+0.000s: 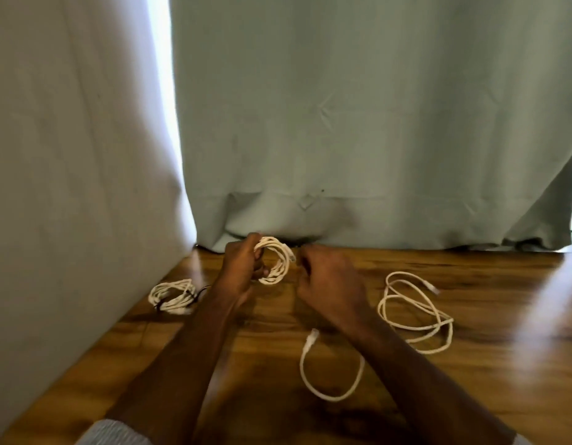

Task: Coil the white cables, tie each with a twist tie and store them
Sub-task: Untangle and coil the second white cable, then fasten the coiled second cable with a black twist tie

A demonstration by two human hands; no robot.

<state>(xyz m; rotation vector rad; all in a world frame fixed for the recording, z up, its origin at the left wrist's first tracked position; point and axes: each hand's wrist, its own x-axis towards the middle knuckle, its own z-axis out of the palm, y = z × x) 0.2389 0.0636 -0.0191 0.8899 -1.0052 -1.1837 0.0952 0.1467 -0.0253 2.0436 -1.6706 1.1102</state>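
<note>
Coiled cable (276, 261) sits in left grip (243, 263); right grip (326, 277), curled, just beside it.

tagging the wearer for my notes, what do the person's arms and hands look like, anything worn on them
Both forearms are bare from wrist to near the elbow. A light grey ribbed sleeve is pushed up on the left arm at the bottom edge; a sliver of similar light fabric shows on the right arm. The left hand and right hand show no gloves, rings, watch or bracelets.

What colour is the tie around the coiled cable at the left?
Black, on the tied coil; head view shows it.
</note>
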